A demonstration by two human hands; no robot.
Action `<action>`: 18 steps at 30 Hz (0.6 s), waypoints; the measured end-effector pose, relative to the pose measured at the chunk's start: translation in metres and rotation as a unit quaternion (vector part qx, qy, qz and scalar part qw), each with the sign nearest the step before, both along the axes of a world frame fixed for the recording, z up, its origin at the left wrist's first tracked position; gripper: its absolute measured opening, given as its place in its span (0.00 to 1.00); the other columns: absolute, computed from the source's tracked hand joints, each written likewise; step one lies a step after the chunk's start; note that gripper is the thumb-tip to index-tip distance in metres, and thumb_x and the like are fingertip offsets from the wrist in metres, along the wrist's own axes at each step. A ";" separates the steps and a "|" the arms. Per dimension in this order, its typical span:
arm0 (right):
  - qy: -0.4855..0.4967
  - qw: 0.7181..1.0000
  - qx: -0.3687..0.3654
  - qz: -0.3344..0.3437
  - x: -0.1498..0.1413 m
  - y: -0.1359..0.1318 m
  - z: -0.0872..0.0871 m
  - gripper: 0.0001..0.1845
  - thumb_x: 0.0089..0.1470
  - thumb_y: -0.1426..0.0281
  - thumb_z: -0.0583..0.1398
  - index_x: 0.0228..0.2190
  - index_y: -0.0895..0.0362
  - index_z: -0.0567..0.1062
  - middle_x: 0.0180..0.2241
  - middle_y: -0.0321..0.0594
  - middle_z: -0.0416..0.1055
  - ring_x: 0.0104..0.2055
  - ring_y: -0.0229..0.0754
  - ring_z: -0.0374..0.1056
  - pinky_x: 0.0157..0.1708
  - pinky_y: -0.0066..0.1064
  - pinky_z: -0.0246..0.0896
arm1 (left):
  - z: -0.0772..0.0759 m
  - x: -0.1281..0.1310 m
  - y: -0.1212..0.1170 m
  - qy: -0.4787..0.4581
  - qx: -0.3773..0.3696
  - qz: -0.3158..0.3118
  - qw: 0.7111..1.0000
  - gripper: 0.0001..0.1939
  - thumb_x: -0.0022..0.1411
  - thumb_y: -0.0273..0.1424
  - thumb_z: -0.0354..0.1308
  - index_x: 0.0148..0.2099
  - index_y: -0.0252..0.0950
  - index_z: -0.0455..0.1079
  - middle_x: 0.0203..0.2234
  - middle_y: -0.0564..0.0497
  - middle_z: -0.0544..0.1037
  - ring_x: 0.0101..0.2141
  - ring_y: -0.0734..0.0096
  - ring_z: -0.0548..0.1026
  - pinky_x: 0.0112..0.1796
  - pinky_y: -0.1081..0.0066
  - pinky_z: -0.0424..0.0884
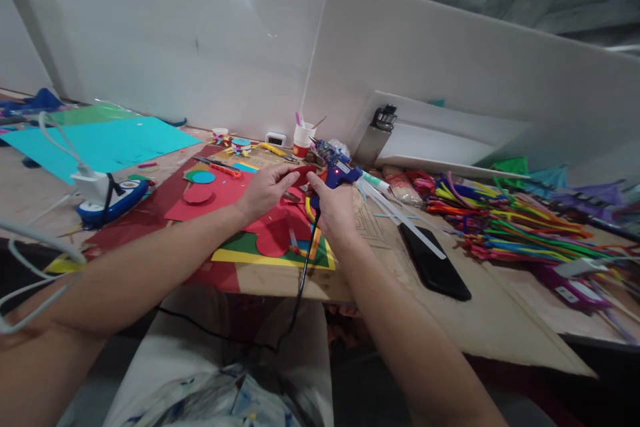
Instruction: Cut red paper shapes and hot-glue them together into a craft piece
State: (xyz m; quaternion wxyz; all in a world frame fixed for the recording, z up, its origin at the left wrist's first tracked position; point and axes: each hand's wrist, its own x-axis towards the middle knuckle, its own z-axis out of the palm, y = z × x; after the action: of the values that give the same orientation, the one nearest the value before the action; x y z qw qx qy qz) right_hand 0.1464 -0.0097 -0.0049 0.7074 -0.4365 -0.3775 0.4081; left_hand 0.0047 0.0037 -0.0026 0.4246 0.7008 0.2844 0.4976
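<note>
My left hand (266, 189) pinches a piece of dark red paper (303, 174) between thumb and fingers. Wrapped round a blue glue gun (341, 175) is my right hand (334, 208), its thumb close to the paper's right edge. A small red light glows on the gun, and a white glue stick (414, 230) sticks out behind it. The black cord (303, 277) hangs down past the table edge. Below my hands lie red paper sheets (235, 203), a red paper circle (273, 237) and yellow and green sheets (240, 251). The gun's tip is hidden.
A black phone (433, 260) lies on cardboard at right, near a heap of coloured pipe cleaners (525, 213). Behind stand a paper cup (302, 140) and a bottle (374, 137). At left are red-handled scissors (225, 169), a blue power strip (113, 201) and a turquoise sheet (110, 143).
</note>
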 end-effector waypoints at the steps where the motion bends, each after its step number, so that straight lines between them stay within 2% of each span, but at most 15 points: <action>1: 0.007 1.000 -0.001 0.004 -0.001 -0.001 0.001 0.17 0.37 0.66 0.72 0.27 0.56 0.71 0.21 0.29 0.72 0.21 0.36 0.68 0.23 0.27 0.66 | 0.000 -0.001 0.000 0.012 0.020 0.013 1.000 0.23 0.65 0.48 0.58 0.52 0.38 0.77 0.44 0.47 0.81 0.40 0.60 0.80 0.37 0.63 0.80; 5: 0.019 1.000 -0.004 0.011 -0.002 -0.005 0.003 0.18 0.36 0.65 0.72 0.26 0.56 0.70 0.19 0.28 0.71 0.20 0.35 0.67 0.22 0.27 0.63 | 0.004 -0.004 -0.002 0.079 0.120 0.073 0.987 0.19 0.66 0.47 0.56 0.45 0.39 0.79 0.39 0.49 0.82 0.39 0.62 0.79 0.40 0.66 0.76; 11: 0.013 1.000 -0.009 0.014 -0.004 -0.007 0.005 0.15 0.39 0.68 0.71 0.25 0.55 0.70 0.18 0.29 0.71 0.19 0.36 0.66 0.20 0.28 0.63 | 0.008 -0.003 -0.005 0.149 0.202 0.127 0.960 0.21 0.70 0.45 0.49 0.37 0.38 0.77 0.28 0.51 0.79 0.29 0.67 0.75 0.34 0.70 0.70; 18: 0.032 0.997 0.008 0.063 -0.004 -0.005 0.001 0.12 0.40 0.68 0.69 0.27 0.57 0.72 0.18 0.29 0.72 0.18 0.34 0.67 0.20 0.25 0.63 | 0.004 -0.004 -0.003 0.187 0.261 0.140 0.937 0.18 0.69 0.40 0.50 0.44 0.39 0.80 0.38 0.46 0.84 0.39 0.62 0.80 0.44 0.66 0.73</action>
State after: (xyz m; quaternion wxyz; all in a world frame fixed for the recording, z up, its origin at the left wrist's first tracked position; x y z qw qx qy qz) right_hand 0.1428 -0.0149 -0.0036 0.6952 -0.3930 -0.3845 0.4630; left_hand 0.0008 0.0005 0.0010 0.0917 0.8206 0.3143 0.4684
